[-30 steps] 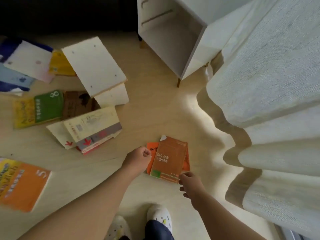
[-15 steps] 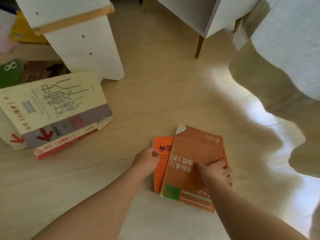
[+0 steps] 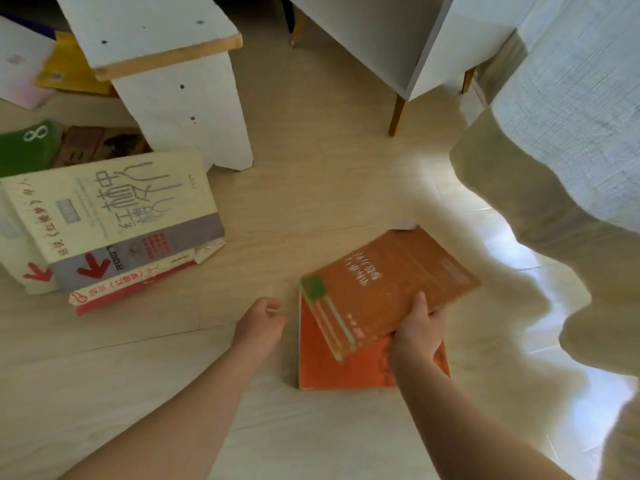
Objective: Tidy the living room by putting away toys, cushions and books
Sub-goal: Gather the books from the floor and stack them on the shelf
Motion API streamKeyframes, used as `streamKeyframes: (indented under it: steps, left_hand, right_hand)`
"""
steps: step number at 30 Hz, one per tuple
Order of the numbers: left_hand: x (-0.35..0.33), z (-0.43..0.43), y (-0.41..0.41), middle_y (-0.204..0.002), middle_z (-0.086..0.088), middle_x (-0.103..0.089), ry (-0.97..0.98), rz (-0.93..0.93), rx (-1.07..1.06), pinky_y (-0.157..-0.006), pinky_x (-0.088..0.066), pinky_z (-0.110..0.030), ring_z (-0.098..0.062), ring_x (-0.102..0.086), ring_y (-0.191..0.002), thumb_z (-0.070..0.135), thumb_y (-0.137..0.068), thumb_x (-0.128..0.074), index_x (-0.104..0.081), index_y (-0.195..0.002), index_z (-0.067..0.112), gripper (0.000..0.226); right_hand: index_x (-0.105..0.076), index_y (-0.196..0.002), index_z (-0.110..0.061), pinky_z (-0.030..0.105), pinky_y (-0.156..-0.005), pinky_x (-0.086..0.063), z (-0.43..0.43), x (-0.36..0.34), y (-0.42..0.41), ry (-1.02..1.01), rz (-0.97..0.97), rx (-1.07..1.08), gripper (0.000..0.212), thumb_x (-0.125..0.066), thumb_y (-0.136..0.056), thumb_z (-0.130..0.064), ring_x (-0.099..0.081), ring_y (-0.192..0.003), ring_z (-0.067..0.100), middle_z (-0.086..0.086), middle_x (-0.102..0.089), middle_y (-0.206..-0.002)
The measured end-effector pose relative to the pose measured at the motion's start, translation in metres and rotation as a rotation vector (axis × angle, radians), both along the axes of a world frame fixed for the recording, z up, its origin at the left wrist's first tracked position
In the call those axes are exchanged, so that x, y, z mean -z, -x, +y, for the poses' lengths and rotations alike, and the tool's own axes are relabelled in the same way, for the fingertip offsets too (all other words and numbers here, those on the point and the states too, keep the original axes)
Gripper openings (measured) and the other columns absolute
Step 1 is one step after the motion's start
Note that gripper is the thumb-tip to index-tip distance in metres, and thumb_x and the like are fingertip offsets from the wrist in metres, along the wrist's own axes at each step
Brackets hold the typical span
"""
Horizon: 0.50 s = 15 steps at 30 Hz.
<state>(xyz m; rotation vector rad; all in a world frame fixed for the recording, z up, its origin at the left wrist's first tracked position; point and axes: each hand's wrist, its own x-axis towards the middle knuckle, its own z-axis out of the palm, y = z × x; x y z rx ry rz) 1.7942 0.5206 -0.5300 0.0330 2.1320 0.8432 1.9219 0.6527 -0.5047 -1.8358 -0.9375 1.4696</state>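
Observation:
My right hand [image 3: 417, 329] grips the near edge of a brown-orange book [image 3: 388, 285], thumb on its cover, and the book is tilted up off the floor. Under it a brighter orange book [image 3: 332, 370] lies flat on the wooden floor. My left hand [image 3: 261, 322] hovers just left of that orange book with its fingers curled and nothing in it. A stack of cream, grey and red books [image 3: 114, 223] lies on the floor to the left.
A white wooden stool [image 3: 166, 74] stands behind the book stack. A white open cabinet [image 3: 391, 39] on wooden legs is at the back. Pale curtains [image 3: 571, 150] hang at the right. More books, green [image 3: 26, 147] and yellow [image 3: 69, 67], lie at the far left.
My right hand has taken hold of the brown-orange book, lifted it and turned it clockwise. My left hand has come off the orange book's edge. The camera has moved closer.

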Motion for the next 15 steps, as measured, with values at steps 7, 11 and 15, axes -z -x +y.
streamKeyframes:
  steps: [7,11,15]
  left_hand:
    - [0.000,0.004,-0.018,-0.108,-0.008,-0.060,-0.034,-0.120,-0.007,-0.071,-0.038,-0.026,-0.019,-0.053,-0.088,0.028,-0.091,-0.054,-0.053,-0.114,0.018,0.026]
    - [0.004,0.005,-0.026,-0.098,0.003,-0.052,0.021,-0.156,0.038,-0.076,-0.039,-0.027,-0.015,-0.049,-0.087,0.030,-0.092,-0.051,-0.045,-0.125,0.016,0.036]
    - [0.006,0.009,-0.035,-0.120,-0.005,-0.054,0.042,-0.240,0.050,-0.077,-0.041,-0.029,-0.018,-0.051,-0.094,0.030,-0.092,-0.052,-0.039,-0.130,0.012,0.043]
  right_hand:
    - [-0.052,-0.082,-0.008,0.025,-0.047,-0.042,-0.026,0.019,-0.023,0.521,0.003,-0.001,0.015,-0.049,-0.095,-0.013,-0.049,-0.052,0.018,0.007,-0.052,-0.063]
    - [-0.055,-0.085,-0.007,0.028,-0.057,-0.044,-0.035,0.021,-0.055,0.615,-0.162,-0.096,0.012,-0.060,-0.088,-0.018,-0.048,-0.059,0.021,0.011,-0.051,-0.069]
    - [-0.029,-0.139,-0.001,0.049,-0.104,-0.033,-0.017,0.020,-0.077,0.360,-0.655,-0.167,0.092,-0.073,-0.073,-0.048,-0.039,-0.126,0.040,0.023,-0.040,-0.137]
